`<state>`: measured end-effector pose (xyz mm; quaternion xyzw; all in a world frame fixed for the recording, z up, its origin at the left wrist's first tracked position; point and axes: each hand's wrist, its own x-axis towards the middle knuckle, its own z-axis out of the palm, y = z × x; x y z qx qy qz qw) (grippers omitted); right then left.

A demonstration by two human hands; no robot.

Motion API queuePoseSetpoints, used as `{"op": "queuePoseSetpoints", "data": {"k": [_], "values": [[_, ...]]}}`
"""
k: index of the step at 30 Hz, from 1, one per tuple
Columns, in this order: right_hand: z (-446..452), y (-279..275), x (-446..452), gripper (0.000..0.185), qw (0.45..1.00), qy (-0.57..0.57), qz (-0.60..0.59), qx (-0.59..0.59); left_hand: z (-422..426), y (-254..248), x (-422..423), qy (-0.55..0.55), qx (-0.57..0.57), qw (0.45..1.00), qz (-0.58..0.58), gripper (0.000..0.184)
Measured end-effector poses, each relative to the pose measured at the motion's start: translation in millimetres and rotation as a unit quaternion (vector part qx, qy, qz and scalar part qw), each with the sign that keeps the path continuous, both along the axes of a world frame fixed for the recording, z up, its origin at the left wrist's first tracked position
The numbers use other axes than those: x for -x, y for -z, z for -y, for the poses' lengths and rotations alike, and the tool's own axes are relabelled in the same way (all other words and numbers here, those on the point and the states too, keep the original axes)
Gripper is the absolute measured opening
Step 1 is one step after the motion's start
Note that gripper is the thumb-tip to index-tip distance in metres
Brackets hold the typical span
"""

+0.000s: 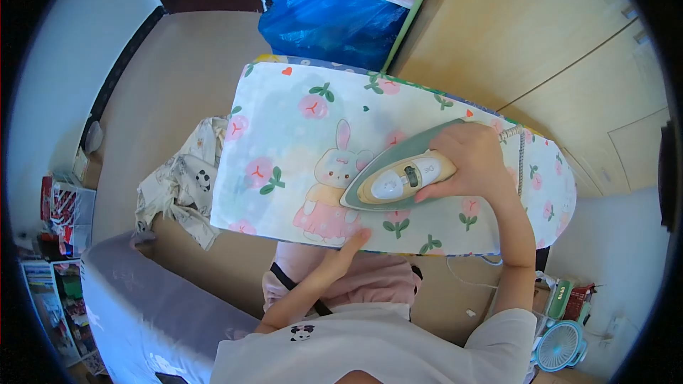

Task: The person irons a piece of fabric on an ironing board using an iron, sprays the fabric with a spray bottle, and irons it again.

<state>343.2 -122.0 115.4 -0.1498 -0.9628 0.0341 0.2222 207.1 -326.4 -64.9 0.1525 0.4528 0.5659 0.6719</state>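
grasping iron [388,185] with right grip [466,160]; left grip [347,249] touches cloth [277,128], hold unclear; burn possible if iron slides closer.

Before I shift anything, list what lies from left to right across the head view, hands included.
Panda-print cloth on the floor, left hand, iron, right hand, turquoise fan.
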Motion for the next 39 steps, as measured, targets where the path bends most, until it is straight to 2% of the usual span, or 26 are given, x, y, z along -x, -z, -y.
{"op": "queuePoseSetpoints", "data": {"k": [5, 7, 9, 10, 12, 16, 19, 21, 23, 24, 26, 27, 32, 34, 36, 39], "values": [[-7, 10, -5, 0.057, 0.991, 0.131, -0.007, -0.029, -6, 10, -7, 0.020, -0.005, 0.996, -0.092, 0.031], [-7, 9, -7, 0.056, 0.983, 0.177, -0.009, -0.042, -4, 17, -6, 0.030, -0.011, 0.995, -0.093, 0.030], [-11, 4, -11, 0.056, 0.994, 0.091, 0.067, -0.005, -3, 21, -5, 0.038, -0.013, 0.995, -0.091, 0.030], [-11, 1, -13, 0.056, 0.993, 0.096, 0.069, -0.005, -3, 21, -5, 0.042, -0.006, 0.995, -0.088, 0.030], [-11, -3, -17, 0.059, 0.996, -0.073, 0.053, 0.029, -3, 19, -7, 0.045, 0.003, 0.996, -0.080, 0.031], [-8, -2, -17, 0.060, 0.996, -0.079, 0.050, 0.009, -3, 9, -5, 0.043, -0.001, 0.997, -0.063, 0.036], [-10, 1, -13, 0.059, 0.999, -0.036, 0.030, -0.014, -5, -16, 0, 0.055, 0.033, 0.994, -0.086, 0.038], [-10, 4, -11, 0.059, 0.998, 0.042, 0.034, -0.037, -3, -23, 3, 0.064, 0.062, 0.991, -0.098, 0.038], [-11, 6, -11, 0.058, 0.997, 0.052, 0.032, -0.037, 4, -20, 9, 0.117, -0.058, 0.987, -0.097, 0.038], [-11, 6, -10, 0.057, 0.997, 0.063, 0.029, -0.046, 4, -15, 11, 0.118, -0.054, 0.987, -0.098, 0.038], [-10, 6, -10, 0.057, 0.996, 0.067, 0.030, -0.042, 4, -5, 13, 0.217, -0.143, 0.965, -0.030, 0.038], [-10, 6, -10, 0.057, 0.996, 0.070, 0.031, -0.044, 5, -6, 12, 0.216, -0.141, 0.966, -0.030, 0.038], [-12, 8, -11, 0.057, 0.997, 0.061, 0.028, -0.048, 6, -17, 2, 0.069, -0.063, 0.988, -0.126, 0.030], [-12, 6, -15, 0.056, 0.996, 0.061, 0.037, -0.051, 3, -16, 3, 0.063, -0.066, 0.987, -0.130, 0.030], [-13, -1, -17, 0.060, 0.997, -0.053, 0.047, -0.025, 2, -13, 3, 0.057, -0.070, 0.987, -0.135, 0.030], [-10, -6, -20, 0.060, 0.994, -0.085, 0.075, 0.000, 2, -10, 1, 0.055, -0.106, 0.984, -0.132, 0.028]]}}
